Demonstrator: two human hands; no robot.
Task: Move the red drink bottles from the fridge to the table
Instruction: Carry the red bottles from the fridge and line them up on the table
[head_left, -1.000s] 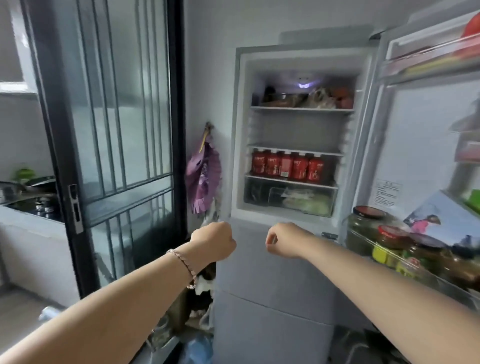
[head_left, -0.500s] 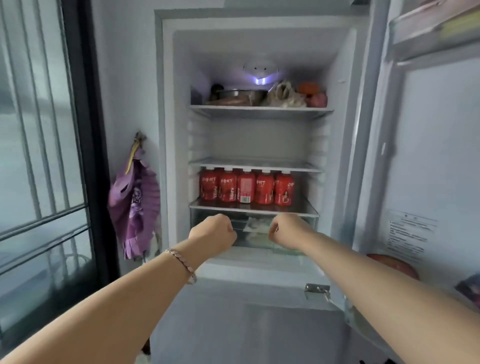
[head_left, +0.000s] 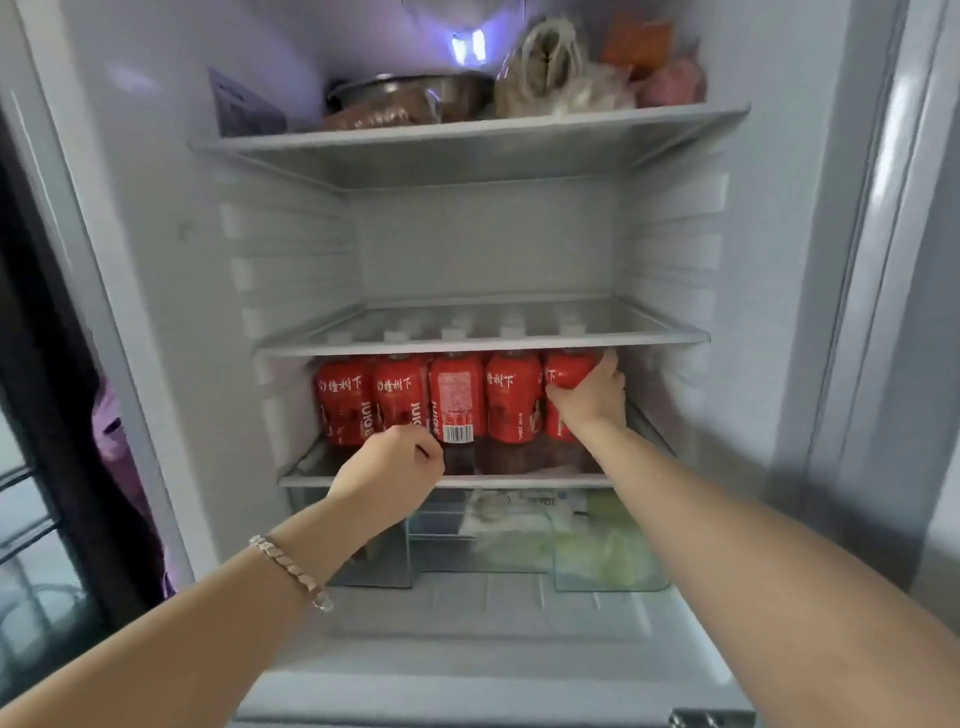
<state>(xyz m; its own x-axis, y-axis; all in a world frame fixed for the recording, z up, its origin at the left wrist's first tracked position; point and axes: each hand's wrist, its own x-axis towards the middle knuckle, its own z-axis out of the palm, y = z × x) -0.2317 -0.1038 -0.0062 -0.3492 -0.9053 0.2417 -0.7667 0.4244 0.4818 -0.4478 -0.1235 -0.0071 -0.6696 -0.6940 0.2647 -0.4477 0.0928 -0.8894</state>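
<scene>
Forearms stretched in from both lower corners, pale beaded bracelet (head_left: 291, 564) on the left wrist. Left hand (head_left: 389, 470) curled into a fist, gripping nothing, knuckles just in front of the clear glass lower shelf (head_left: 493, 481) of the open white fridge (head_left: 171, 208). Beneath that shelf, clear plastic crisper drawer (head_left: 608, 584) with pale green vegetables inside. On the shelf, 5 red plastic juice bottles (head_left: 457, 400) with white lettering, upright in 1 tight row (white caps visible through the glass shelf above). Right hand (head_left: 589, 397) wrapped round the rightmost red bottle (head_left: 569, 371), fingers curled over its upper body. Farthest back and highest, white top shelf (head_left: 467, 135) carrying a round steel bowl (head_left: 410, 98) and crinkled plastic bags (head_left: 556, 73), small bluish lamp (head_left: 467, 47) glowing overhead.
</scene>
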